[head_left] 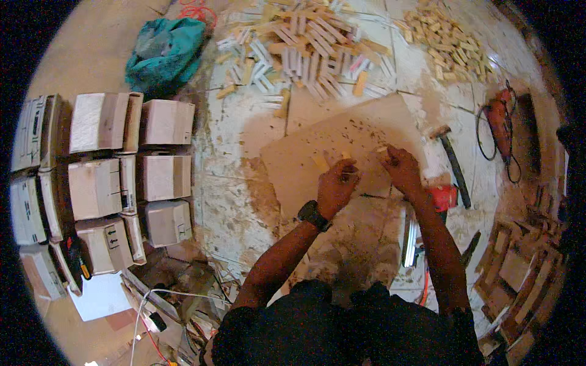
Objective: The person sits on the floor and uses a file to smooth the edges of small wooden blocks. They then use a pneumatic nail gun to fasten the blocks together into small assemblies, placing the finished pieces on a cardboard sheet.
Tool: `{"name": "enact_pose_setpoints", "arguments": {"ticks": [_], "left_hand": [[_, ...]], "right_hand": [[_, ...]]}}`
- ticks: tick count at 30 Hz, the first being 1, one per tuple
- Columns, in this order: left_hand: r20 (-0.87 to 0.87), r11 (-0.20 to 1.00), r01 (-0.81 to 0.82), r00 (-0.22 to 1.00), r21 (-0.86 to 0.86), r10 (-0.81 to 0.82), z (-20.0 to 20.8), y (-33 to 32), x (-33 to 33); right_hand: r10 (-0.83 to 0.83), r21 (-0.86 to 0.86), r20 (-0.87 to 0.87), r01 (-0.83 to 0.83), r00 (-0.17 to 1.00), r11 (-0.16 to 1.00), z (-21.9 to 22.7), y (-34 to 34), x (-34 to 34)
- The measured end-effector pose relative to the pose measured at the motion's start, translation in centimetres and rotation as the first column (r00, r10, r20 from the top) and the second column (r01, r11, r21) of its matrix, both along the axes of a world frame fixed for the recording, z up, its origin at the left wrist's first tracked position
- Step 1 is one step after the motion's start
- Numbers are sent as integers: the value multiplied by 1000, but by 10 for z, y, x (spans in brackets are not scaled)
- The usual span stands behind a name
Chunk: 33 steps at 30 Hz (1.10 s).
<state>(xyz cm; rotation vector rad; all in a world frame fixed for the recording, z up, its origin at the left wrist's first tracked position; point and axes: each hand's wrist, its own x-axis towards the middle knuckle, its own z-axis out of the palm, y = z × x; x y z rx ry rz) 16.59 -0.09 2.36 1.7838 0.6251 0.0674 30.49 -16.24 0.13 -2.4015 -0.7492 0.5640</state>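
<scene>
Head cam: I see R hand (403, 169) pinching a small wood block (382, 149) over the brown board (293, 174); L hand (337, 185) curled nearby, can't tell if gripping. Board prob. keeps work off dusty floor (235, 165); hammer (454, 163) lies to R, prob. for quick reach.

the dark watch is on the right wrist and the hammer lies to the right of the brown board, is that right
Not quite: the dark watch is on the wrist of the left hand, as the head view shows. The hammer does lie to the right of the brown board.
</scene>
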Motion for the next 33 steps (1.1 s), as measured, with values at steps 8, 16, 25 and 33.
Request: {"name": "enact_pose_setpoints", "arguments": {"ticks": [8, 16, 25, 33], "left_hand": [[140, 591, -270, 956, 760, 256, -62, 236, 24], [-426, 202, 392, 888, 898, 173, -111, 431, 33], [-23, 989, -141, 990, -44, 140, -16, 264, -25], [38, 244, -81, 893, -966, 448, 55, 125, -54]], "right_hand": [[53, -87, 304, -27, 951, 996, -12, 3, -2], [1, -101, 197, 19, 980, 995, 4, -1, -10], [-104, -42, 104, 109, 989, 993, 24, -14, -16], [-300, 75, 66, 295, 952, 953, 46, -41, -30]]}}
